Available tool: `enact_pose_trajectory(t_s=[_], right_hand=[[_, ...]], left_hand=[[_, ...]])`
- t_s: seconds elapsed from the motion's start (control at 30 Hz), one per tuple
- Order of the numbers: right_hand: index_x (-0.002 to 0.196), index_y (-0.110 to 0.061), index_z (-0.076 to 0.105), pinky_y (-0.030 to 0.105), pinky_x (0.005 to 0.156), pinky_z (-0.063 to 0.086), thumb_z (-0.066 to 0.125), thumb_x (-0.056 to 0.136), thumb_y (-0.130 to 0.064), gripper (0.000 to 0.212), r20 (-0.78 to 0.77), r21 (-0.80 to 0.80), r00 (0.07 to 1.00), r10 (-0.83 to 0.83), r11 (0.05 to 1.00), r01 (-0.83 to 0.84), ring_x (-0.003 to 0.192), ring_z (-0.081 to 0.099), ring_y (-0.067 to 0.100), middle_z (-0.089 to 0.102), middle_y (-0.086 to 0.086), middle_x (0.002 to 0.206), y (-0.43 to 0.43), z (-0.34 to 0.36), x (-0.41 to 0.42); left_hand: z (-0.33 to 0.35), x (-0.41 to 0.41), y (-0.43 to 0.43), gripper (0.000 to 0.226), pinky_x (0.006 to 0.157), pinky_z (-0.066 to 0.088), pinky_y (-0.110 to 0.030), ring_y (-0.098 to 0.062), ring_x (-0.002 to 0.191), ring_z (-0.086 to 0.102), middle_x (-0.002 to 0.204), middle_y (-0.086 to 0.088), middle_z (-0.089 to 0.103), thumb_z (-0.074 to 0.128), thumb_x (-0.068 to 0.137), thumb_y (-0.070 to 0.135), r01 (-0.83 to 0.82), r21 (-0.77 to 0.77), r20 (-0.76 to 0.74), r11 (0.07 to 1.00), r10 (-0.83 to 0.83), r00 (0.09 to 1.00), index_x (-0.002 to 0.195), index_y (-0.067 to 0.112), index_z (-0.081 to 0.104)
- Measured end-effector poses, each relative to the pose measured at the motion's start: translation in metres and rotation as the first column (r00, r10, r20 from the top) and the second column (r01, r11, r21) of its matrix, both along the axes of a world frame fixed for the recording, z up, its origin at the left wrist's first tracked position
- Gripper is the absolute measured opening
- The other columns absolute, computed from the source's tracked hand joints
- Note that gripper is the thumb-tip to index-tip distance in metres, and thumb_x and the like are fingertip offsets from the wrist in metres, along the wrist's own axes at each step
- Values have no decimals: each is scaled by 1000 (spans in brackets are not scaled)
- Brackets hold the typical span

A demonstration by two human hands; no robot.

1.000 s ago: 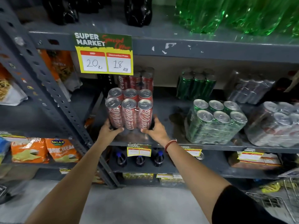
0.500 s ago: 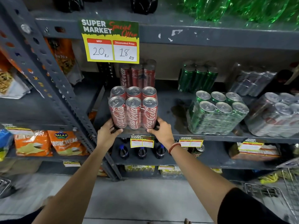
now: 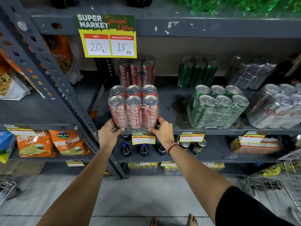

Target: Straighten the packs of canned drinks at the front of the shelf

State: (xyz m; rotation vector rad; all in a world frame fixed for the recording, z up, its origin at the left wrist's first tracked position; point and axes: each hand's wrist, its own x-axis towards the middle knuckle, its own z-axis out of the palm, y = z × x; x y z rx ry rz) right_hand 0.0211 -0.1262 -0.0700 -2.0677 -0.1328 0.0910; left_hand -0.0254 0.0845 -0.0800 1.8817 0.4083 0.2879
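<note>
A shrink-wrapped pack of red cola cans stands upright at the front edge of the grey shelf, its face square to me. My left hand grips its lower left corner and my right hand grips its lower right corner. To the right, a pack of green cans sits skewed near the front edge. Further right lies a pack of silver cans, also angled and partly cut off by the frame's edge.
More red, green and silver packs stand at the shelf's back. A dark wet stain marks the shelf between red and green packs. A yellow price sign hangs above. A perforated upright borders the left; wire baskets stand lower right.
The view has drifted slightly; both hands stay on the red pack's lower corners, and the pack sits a little straighter at the shelf's front edge.
</note>
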Motion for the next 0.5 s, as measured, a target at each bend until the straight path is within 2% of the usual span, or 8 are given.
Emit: enact_pose_trajectory(t_s=[0.2,0.37,0.43,0.5], right_hand=[[129,-9,53,38,96,52,79,71,-7,64,5,-9,1000,-6,1000,6,103,67,23,70,11,116,1,-2,-2],[126,-8,53,31,97,50,78,74,-10,57,6,-19,1000,7,1000,-7,107,65,24,68,12,117,0,9,-7],[116,-8,56,29,92,50,78,75,-18,48,51,-30,999,-7,1000,8,105,64,23,69,11,113,-1,19,-13],[109,-6,59,37,89,52,74,78,-21,37,137,-59,990,-44,997,53,103,62,27,68,13,108,-5,34,-14]], left_hand=[[-1,-1,1,66,99,46,-31,-9,107,57,125,-11,64,77,72,7,-8,111,-11,994,9,1000,132,6,49],[6,-4,-5,66,99,45,-29,-9,108,56,126,-8,63,75,75,8,-5,163,-30,987,10,1000,135,7,46],[10,-8,-10,50,94,50,-32,-12,102,61,117,-9,68,71,78,9,-18,221,-52,975,30,998,126,6,54],[22,-12,-15,18,78,57,-38,-19,81,67,94,-12,74,64,83,15,-90,364,-22,927,106,994,97,4,65]])
